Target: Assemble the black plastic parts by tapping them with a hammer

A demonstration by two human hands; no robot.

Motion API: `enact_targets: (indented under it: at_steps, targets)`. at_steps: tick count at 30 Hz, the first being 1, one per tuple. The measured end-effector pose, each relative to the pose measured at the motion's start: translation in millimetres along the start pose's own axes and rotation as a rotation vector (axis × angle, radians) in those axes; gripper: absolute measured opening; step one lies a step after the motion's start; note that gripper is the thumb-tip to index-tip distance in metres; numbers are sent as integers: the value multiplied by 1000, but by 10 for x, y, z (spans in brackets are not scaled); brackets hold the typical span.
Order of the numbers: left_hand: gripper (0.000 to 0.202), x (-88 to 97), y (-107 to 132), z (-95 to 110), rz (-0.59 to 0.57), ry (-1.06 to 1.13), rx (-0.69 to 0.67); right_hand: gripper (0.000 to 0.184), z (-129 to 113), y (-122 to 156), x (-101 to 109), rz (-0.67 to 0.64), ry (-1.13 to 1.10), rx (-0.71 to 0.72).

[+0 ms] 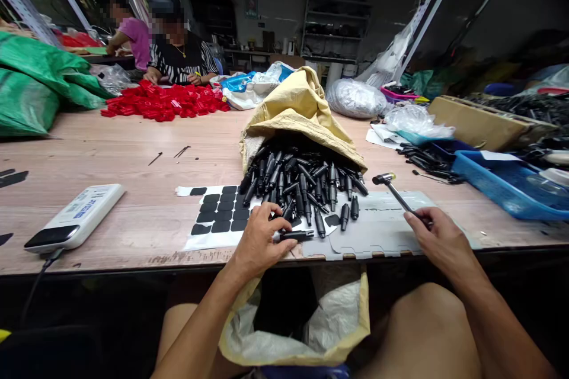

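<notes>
Between its thumb and fingers, my left hand point(265, 235) pinches a black cylindrical part point(299, 235) at the table's front edge. My right hand point(438, 235) is closed around the handle of a small hammer point(397, 193), whose head points up and to the left. Just beyond my left hand, a heap of similar black cylindrical parts point(306, 183) spills from the mouth of a yellow woven sack point(296, 103). A grey sheet point(377, 231) lies under the space between my hands. Left of the heap is a white sheet with black rounded-square stickers point(222, 216).
An open sack point(340, 340) sits between my knees below the table edge. A white power bank point(77, 219) with a cable lies left. A blue tray point(511, 189) stands right. Two people sit at the far side near a red pile of parts point(164, 100).
</notes>
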State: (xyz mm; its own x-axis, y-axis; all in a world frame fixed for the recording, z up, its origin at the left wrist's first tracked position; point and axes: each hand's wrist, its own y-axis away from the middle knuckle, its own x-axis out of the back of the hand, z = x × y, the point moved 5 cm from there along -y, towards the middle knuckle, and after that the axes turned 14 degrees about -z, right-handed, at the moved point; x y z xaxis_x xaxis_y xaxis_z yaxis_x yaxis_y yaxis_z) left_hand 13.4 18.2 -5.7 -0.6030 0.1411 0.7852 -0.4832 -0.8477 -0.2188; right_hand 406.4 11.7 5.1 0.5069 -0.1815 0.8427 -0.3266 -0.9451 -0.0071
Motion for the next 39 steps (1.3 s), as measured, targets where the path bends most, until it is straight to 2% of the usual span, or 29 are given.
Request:
enact_targets:
  at_steps: [2,4,5,8,9,11,13,17,22,24,29,36,39]
  targets:
    - [12,8,13,-2,-5,-2,2,49,-164,375,-134,-156,-378,19]
    - [12,15,19,1,-17,-3,-3,54,-422,784,-357,-438,-697,53]
    - [12,15,20,2,-21,-6,-7,56,-535,980,-473,-556,-807,25]
    - [12,3,20,0,-30,-17,-14,53,-812,1432,-824,-881,-1004,-37]
    - [12,-3,19,-4,-35,-17,-12,51,-865,1521,-921,-958,-1041,-44]
    - [13,-14,15,-10,-44,-13,-2,49,-890,1597,-1060,-1019,-1062,-58]
    - [14,-23,5,-9,-52,-12,4,49,-838,1575,-1120,-978,-1062,-78]
    - [15,-38,-22,-12,-51,-14,45,54,-715,1464,-1090,-812,-1066,-108]
    - [18,-46,-22,-23,-45,14,69,64,-789,1502,-1083,-790,-973,-73]
    - [20,-39,-16,-23,-45,29,60,63,-854,1562,-1090,-759,-922,-26]
    - [21,-21,-24,-40,-55,63,80,57,-969,1700,-1114,-557,-775,94]
    - [22,-24,-47,-57,-80,86,126,51,-1088,1702,-1122,-426,-513,368]
    - [24,-21,-43,-54,-76,87,122,51,-1133,1691,-1097,-365,-405,531]
